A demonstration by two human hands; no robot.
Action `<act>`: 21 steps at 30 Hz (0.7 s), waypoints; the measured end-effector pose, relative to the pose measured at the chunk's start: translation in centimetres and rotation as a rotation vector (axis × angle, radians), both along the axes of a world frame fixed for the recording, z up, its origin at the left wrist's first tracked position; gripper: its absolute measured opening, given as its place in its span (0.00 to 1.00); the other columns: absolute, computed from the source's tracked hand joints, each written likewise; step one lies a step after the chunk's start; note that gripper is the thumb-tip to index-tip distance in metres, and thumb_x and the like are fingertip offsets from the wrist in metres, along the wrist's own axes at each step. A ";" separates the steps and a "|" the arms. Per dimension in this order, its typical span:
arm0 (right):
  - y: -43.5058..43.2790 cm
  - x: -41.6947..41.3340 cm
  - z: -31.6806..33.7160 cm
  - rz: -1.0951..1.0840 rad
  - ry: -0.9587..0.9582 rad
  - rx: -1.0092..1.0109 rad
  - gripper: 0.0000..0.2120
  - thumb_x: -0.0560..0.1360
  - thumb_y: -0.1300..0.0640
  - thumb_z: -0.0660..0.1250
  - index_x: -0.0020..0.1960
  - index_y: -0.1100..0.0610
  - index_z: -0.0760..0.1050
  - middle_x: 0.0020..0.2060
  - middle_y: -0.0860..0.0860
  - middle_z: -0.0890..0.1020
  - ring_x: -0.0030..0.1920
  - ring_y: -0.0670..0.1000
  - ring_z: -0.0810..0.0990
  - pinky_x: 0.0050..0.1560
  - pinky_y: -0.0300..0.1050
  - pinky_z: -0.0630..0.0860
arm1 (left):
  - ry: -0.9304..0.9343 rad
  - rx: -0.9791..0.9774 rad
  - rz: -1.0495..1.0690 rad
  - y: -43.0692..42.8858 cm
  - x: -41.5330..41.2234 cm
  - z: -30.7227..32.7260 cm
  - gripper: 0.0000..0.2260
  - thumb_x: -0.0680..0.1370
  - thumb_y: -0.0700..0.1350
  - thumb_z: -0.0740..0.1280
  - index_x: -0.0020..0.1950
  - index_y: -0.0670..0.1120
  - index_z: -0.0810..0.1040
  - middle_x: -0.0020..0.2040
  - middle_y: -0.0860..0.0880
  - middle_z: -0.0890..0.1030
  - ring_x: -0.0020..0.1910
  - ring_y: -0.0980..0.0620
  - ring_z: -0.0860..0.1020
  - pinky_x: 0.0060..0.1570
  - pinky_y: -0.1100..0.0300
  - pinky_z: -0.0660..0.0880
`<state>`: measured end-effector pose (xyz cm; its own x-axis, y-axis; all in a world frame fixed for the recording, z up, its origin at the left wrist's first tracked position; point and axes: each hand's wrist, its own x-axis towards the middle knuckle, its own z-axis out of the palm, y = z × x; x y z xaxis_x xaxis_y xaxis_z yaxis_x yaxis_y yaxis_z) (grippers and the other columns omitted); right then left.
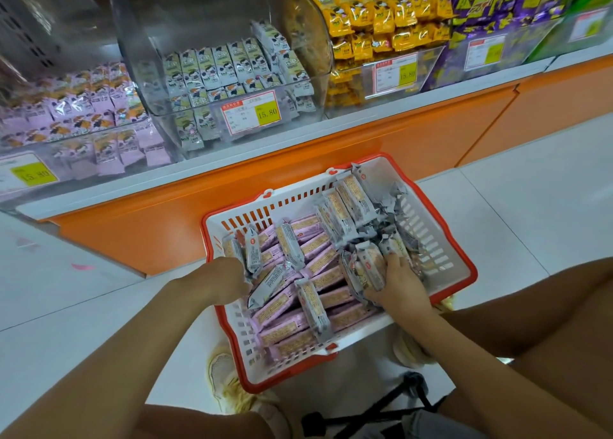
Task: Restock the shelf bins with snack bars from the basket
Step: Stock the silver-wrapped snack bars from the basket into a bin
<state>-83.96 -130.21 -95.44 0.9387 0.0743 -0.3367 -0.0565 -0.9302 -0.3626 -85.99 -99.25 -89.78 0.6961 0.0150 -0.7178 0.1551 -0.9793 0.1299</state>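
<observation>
Snack bars (288, 301) in pink and grey wrappers fill a white basket (434, 243) with a red rim, which sits on the floor (530, 206) in front of me, just below the shelf. My right hand (401, 286) grasps a bunch of grey bars at the basket's right side. My left hand (225, 272) dips in at the left edge. Its fingers are hidden, so I cannot tell what they hold. Above, clear shelf bins (149, 73) hold grey, pink and yellow packs.

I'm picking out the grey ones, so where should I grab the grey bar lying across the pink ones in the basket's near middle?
Probably from above, pinching the grey bar across its long edges at mid-length. It lies on top of the pink bars with both sides free; its crimped ends look flimsy.
</observation>
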 end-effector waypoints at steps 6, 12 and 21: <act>1.6 0.4 0.8 0.078 0.008 -0.188 0.25 0.71 0.48 0.73 0.60 0.58 0.67 0.47 0.51 0.79 0.42 0.50 0.78 0.39 0.43 0.77 | -0.002 0.008 -0.024 -0.6 -0.1 0.4 0.18 0.80 0.47 0.60 0.30 0.47 0.65 0.30 0.49 0.65 0.29 0.55 0.64 0.30 0.62 0.61; 2.7 0.4 1.8 -0.085 0.228 0.249 0.25 0.67 0.47 0.77 0.52 0.59 0.69 0.38 0.52 0.79 0.37 0.51 0.79 0.34 0.44 0.76 | 0.033 -0.114 0.081 -0.5 -0.1 1.4 0.17 0.79 0.47 0.63 0.31 0.44 0.67 0.30 0.49 0.65 0.29 0.54 0.64 0.30 0.62 0.60; 7.6 0.4 10.2 0.020 0.533 0.977 0.21 0.71 0.53 0.74 0.63 0.52 0.77 0.55 0.49 0.83 0.55 0.48 0.82 0.54 0.40 0.77 | -0.219 -0.906 0.609 -4.3 0.8 7.2 0.21 0.68 0.54 0.76 0.58 0.49 0.78 0.56 0.56 0.81 0.54 0.57 0.80 0.50 0.67 0.76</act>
<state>-83.58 -122.65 -85.27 0.6869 0.5412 -0.4850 -0.4112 -0.2609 -0.8734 -85.21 -103.57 -82.58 0.8639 -0.0702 -0.4988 0.4635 -0.2765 0.8418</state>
